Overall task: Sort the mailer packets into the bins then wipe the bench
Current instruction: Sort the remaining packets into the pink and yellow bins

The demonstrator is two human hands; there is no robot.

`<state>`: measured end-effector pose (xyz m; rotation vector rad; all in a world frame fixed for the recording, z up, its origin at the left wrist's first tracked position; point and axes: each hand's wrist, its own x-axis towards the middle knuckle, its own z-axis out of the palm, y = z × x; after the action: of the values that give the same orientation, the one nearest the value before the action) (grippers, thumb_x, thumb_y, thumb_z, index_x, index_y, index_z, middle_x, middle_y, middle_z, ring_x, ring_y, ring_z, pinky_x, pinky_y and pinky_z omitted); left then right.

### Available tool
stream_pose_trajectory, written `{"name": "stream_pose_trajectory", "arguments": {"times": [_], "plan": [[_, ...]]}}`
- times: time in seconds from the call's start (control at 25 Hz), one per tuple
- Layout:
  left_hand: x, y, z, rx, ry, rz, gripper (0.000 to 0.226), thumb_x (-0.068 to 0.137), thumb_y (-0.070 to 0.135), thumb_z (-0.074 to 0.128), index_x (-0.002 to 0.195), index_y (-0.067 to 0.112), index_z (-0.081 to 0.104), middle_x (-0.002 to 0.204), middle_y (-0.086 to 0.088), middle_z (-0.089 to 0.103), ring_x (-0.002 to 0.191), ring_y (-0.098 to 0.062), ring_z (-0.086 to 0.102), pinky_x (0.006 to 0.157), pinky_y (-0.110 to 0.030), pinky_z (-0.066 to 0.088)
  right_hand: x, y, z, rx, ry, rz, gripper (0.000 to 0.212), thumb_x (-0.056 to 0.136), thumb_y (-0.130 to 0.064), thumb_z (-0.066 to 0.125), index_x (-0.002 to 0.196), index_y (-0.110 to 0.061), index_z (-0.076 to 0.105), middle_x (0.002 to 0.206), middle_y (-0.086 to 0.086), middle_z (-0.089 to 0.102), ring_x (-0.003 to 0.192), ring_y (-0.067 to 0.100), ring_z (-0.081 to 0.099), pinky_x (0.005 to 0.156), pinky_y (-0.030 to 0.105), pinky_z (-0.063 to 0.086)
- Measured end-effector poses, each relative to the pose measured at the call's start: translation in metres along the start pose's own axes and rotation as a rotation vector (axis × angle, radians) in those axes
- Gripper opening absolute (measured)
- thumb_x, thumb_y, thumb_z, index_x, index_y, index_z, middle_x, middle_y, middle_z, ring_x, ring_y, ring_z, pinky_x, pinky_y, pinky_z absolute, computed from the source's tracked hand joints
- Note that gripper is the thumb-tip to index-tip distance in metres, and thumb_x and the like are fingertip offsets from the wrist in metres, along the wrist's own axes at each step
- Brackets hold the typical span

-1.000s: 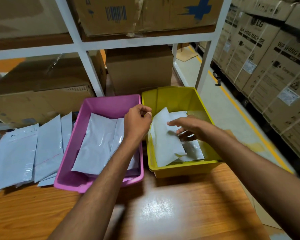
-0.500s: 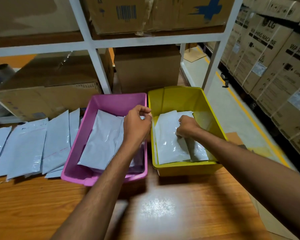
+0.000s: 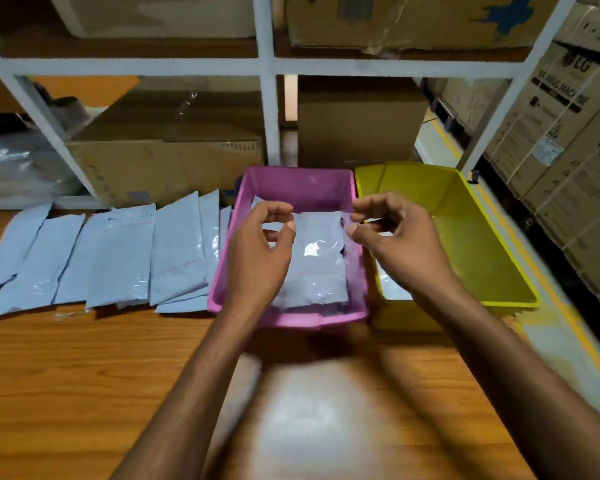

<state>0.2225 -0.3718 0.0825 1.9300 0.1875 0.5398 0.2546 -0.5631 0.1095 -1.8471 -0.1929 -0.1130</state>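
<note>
Head view: I am hovering my left hand (image 3: pixel 257 251) and right hand (image 3: pixel 395 244), both empty and loosely curled, over the pink plastic bin (image 3: pixel 291 183) holding sorted grey plastic mailer packets (image 3: pixel 317 258). More unsorted grey mailers (image 3: pixel 118 258) are lying fanned along the wooden bench (image 3: pixel 84 375), probably for easy picking, beside the yellow plastic bin (image 3: pixel 465 237).

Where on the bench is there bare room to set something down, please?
The near wooden bench in front of the mailer packets and pink bin is bare. Crowded: the back-left strip of packets, and the back right, filled by the pink bin and yellow bin.

Glossy plastic packets (image 3: pixel 125 258), polished wooden bench (image 3: pixel 84 375)
</note>
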Motion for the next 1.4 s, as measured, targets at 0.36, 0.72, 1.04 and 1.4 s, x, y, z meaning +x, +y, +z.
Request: {"name": "stream_pose_trajectory", "arguments": {"times": [0.36,0.72,1.04,1.4], "plan": [[-0.026,-0.069,-0.176,-0.004,-0.018,-0.077,0.011,0.098,0.024,0.067,0.105,0.032,0.069,0.094,0.018,0.07,0.081,-0.006,0.071,0.068,-0.016,0.053,-0.081,-0.058,0.181,0.036,-0.01,0.01,0.026,0.086,-0.006,0.076,0.105,-0.023,0.071,0.095,-0.007,0.075,0.079,0.004,0.067,0.071,0.02,0.056],[0.0,-0.173,-0.265,0.054,0.119,-0.383,0.013,0.093,0.02,0.068,0.104,0.026,0.071,0.098,0.01,0.073,0.087,-0.005,0.068,0.072,-0.024,0.052,-0.058,-0.047,0.316,-0.16,-0.16,0.077,0.023,0.088,-0.014,0.072,0.109,-0.023,0.071,0.102,-0.011,0.072,0.087,0.002,0.068,0.081,0.022,0.055],[0.065,-0.224,-0.261,0.314,-0.055,-0.543,0.068,0.091,0.053,0.064,0.144,0.015,0.047,0.144,-0.006,0.055,0.13,-0.029,0.053,0.1,-0.042,0.047,0.003,0.004,0.363,-0.742,-0.126,0.173,0.078,0.082,-0.031,0.073,0.15,-0.014,0.037,0.15,0.009,0.042,0.138,0.032,0.036,0.107,0.044,0.039],[0.1,-0.244,-0.26,0.105,-0.026,-0.623,0.058,0.055,0.056,0.08,0.103,0.031,0.059,0.11,0.004,0.07,0.106,-0.025,0.067,0.091,-0.048,0.057,0.023,0.011,0.371,-0.698,0.013,0.296,0.074,0.078,-0.017,0.076,0.144,-0.016,0.042,0.136,0.006,0.05,0.122,0.028,0.053,0.094,0.04,0.05]]}}
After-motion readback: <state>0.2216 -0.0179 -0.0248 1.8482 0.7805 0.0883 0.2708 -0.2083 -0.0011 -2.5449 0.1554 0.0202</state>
